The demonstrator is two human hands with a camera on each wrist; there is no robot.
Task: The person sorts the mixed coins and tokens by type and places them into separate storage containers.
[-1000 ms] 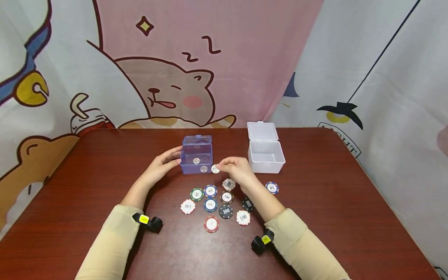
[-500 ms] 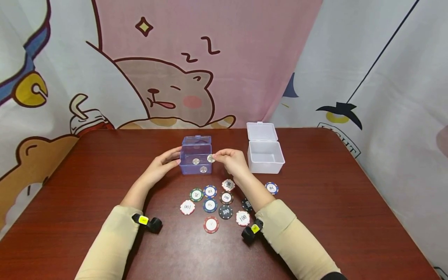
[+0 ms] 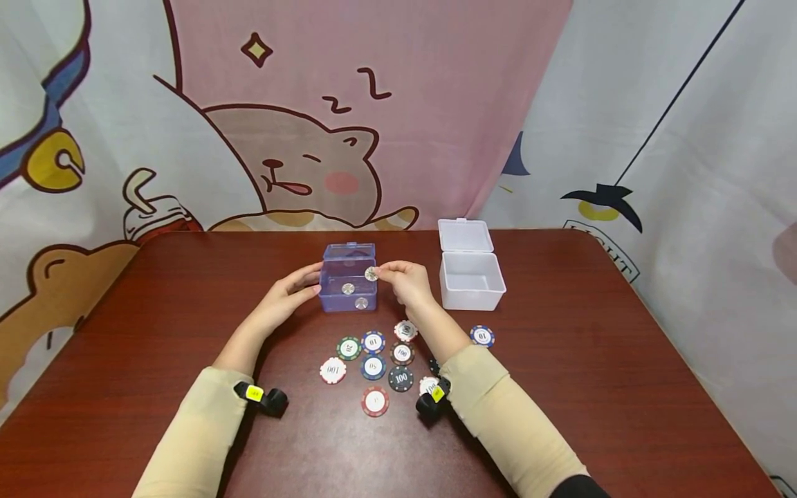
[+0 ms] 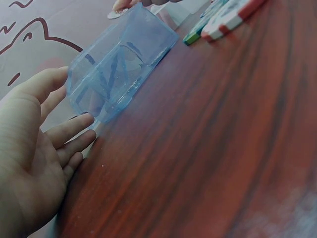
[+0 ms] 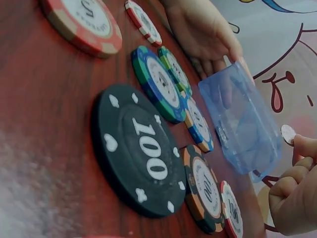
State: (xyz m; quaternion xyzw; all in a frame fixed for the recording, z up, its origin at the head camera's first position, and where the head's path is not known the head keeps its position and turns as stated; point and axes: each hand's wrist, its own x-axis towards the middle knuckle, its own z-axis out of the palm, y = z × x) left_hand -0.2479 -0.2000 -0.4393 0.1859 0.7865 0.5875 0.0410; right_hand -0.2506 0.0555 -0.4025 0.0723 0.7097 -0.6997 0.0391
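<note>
A translucent blue box [image 3: 349, 277] stands on the table, its lid raised at the back. My left hand [image 3: 286, 297] rests against its left end with fairly straight fingers; the left wrist view shows the fingertips [image 4: 85, 119] touching the wall. Between thumb and forefinger, my right hand [image 3: 407, 282] pinches a silvery coin [image 3: 371, 274] at the box's upper right edge. The right wrist view also has this coin [image 5: 288, 135] just beyond the box [image 5: 242, 119]. Two more coins, one of them a silvery coin [image 3: 348, 288], lie inside the box.
A white box [image 3: 474, 280], lid raised, stands to the right. Several poker chips lie in front of the boxes, including a black chip [image 3: 401, 378], a red chip [image 3: 375, 401] and a green chip [image 3: 349, 348]. My right forearm partly covers some chips.
My right hand has carried the coin up and slightly left, from the blue box's lower right corner to its upper right edge. The left hand has stayed in place.
</note>
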